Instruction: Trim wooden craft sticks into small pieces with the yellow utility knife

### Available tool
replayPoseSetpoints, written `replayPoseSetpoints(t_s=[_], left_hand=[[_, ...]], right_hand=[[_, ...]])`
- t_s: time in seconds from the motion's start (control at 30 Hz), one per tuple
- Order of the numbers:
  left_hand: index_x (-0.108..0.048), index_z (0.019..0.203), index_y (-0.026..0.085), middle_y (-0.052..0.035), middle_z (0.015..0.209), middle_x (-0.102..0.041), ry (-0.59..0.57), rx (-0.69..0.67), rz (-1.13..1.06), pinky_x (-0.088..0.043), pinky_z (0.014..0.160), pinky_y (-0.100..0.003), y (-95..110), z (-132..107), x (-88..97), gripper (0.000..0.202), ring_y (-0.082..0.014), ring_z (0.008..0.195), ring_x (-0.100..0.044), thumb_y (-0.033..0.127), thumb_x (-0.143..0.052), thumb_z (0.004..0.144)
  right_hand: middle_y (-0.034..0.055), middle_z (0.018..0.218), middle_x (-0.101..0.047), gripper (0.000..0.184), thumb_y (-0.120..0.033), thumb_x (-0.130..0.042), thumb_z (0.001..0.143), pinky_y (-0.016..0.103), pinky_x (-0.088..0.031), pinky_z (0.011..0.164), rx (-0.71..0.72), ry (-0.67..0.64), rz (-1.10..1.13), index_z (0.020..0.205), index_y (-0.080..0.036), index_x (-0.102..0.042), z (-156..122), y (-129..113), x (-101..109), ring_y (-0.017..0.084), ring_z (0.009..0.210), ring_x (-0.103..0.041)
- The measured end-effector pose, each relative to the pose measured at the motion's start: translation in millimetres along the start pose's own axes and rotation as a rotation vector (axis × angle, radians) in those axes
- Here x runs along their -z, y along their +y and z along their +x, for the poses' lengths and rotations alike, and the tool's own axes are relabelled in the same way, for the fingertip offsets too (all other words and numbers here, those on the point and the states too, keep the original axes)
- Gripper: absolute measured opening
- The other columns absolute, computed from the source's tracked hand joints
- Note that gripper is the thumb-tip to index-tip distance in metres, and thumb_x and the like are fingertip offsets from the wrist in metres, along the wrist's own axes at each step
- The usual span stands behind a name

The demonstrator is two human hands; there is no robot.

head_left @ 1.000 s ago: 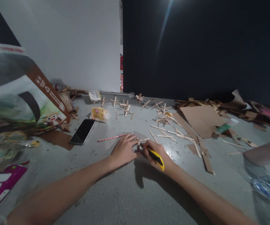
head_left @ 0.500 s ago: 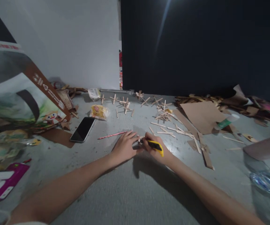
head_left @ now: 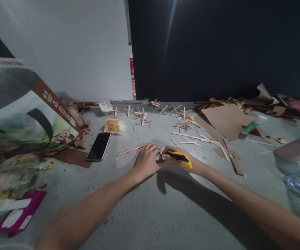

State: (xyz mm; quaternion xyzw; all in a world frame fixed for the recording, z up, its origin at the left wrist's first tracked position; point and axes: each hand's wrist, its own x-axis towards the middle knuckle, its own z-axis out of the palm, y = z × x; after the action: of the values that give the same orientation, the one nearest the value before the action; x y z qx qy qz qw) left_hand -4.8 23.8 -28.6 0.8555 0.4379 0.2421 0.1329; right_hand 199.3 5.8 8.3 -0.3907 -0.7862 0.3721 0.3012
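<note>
My right hand grips a yellow and black utility knife, its tip pointing left toward a small wooden stick on the grey surface. My left hand rests flat beside it, fingers stretched out and pressing down at the stick's left end. The two hands nearly touch. A pink striped pencil lies just left of my left hand's fingertips.
A black phone lies to the left, near a large printed bag. Several loose and crossed wooden sticks spread behind the hands. Brown cardboard, a green glue tube and scraps lie right. A pink packet sits front left.
The knife in my right hand has tilted flatter and slid slightly right across the stick. My left hand stays pressed in place. The view has shifted a little.
</note>
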Motion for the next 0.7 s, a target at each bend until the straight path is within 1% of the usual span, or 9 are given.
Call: replayPoseSetpoints(t_s=[0.07,0.13,0.2,0.3,0.4,0.5,0.57,0.63,0.7], left_hand=[[-0.076,0.119,0.022,-0.0138,0.138,-0.070,-0.010,0.017,-0.009,-0.044,0.118,-0.056,1,1,1.1,0.038,-0.0361,0.139,-0.056,0.031,-0.082,0.083],[-0.076,0.115,0.023,-0.0130,0.140,-0.069,-0.019,0.045,-0.024,-0.043,0.119,-0.056,3,1,2.3,0.036,-0.0360,0.140,-0.055,0.031,-0.084,0.081],[-0.074,0.119,0.022,-0.0132,0.142,-0.068,-0.016,0.062,-0.030,-0.041,0.119,-0.054,4,2,3.1,0.039,-0.0352,0.139,-0.055,0.032,-0.084,0.082],[-0.065,0.134,0.019,-0.0154,0.146,-0.064,-0.017,0.080,-0.036,-0.041,0.118,-0.052,5,2,3.2,0.058,-0.0351,0.139,-0.055,0.037,-0.084,0.082],[-0.063,0.135,0.017,-0.0168,0.149,-0.061,-0.030,0.092,-0.041,-0.039,0.119,-0.052,3,4,2.5,0.061,-0.0359,0.141,-0.052,0.041,-0.084,0.082],[-0.066,0.129,0.018,-0.0163,0.145,-0.062,-0.021,0.116,-0.075,-0.040,0.118,-0.053,1,6,1.3,0.059,-0.0362,0.139,-0.053,0.040,-0.088,0.078],[-0.065,0.128,0.020,-0.0146,0.139,-0.065,0.023,0.133,-0.129,-0.042,0.115,-0.051,0,6,0.3,0.061,-0.0352,0.136,-0.055,0.034,-0.091,0.074],[-0.063,0.131,0.022,-0.0126,0.132,-0.068,0.067,0.142,-0.206,-0.047,0.109,-0.047,0,6,-0.4,0.064,-0.0322,0.130,-0.059,0.025,-0.091,0.074],[-0.057,0.138,0.024,-0.0085,0.116,-0.073,0.049,0.154,-0.317,-0.052,0.098,-0.040,-1,5,-0.9,0.067,-0.0264,0.114,-0.068,0.017,-0.084,0.078]], right_hand=[[0.0044,0.088,-0.072,0.021,-0.041,-0.067,0.094,0.029,-0.052,0.070,0.004,-0.129,0.053,0.091,-0.020,-0.063,0,-5,11,0.018,0.075,-0.065],[0.0032,0.086,-0.072,0.016,-0.035,-0.069,0.092,0.028,-0.053,0.064,-0.079,-0.254,0.165,0.097,-0.021,-0.064,-5,-10,21,0.017,0.070,-0.065],[0.0035,0.089,-0.075,0.015,-0.034,-0.069,0.091,0.030,-0.057,0.069,-0.177,-0.284,0.284,0.098,-0.021,-0.065,-13,-13,26,0.017,0.071,-0.069],[0.0078,0.095,-0.078,0.019,-0.038,-0.068,0.090,0.035,-0.060,0.082,-0.301,-0.119,0.419,0.093,-0.019,-0.069,-29,-14,26,0.023,0.088,-0.076],[0.0083,0.088,-0.077,0.027,-0.047,-0.061,0.095,0.035,-0.060,0.075,-0.377,0.063,0.436,0.092,-0.020,-0.064,-42,-15,16,0.023,0.081,-0.076],[0.0005,0.072,-0.071,0.026,-0.045,-0.054,0.098,0.029,-0.056,0.057,-0.411,0.160,0.288,0.110,-0.022,-0.055,-48,-16,2,0.019,0.059,-0.069],[0.0023,0.087,-0.074,0.037,-0.039,-0.052,0.098,0.027,-0.052,0.050,-0.388,0.213,0.156,0.131,-0.023,-0.049,-48,-17,-8,0.017,0.051,-0.066],[0.0070,0.101,-0.077,0.050,-0.033,-0.051,0.098,0.028,-0.053,0.054,-0.316,0.295,-0.013,0.147,-0.024,-0.043,-47,-16,-17,0.017,0.053,-0.068],[0.0093,0.097,-0.080,0.048,-0.031,-0.051,0.098,0.031,-0.056,0.067,-0.253,0.396,-0.162,0.146,-0.020,-0.048,-46,-12,-27,0.022,0.072,-0.076]])
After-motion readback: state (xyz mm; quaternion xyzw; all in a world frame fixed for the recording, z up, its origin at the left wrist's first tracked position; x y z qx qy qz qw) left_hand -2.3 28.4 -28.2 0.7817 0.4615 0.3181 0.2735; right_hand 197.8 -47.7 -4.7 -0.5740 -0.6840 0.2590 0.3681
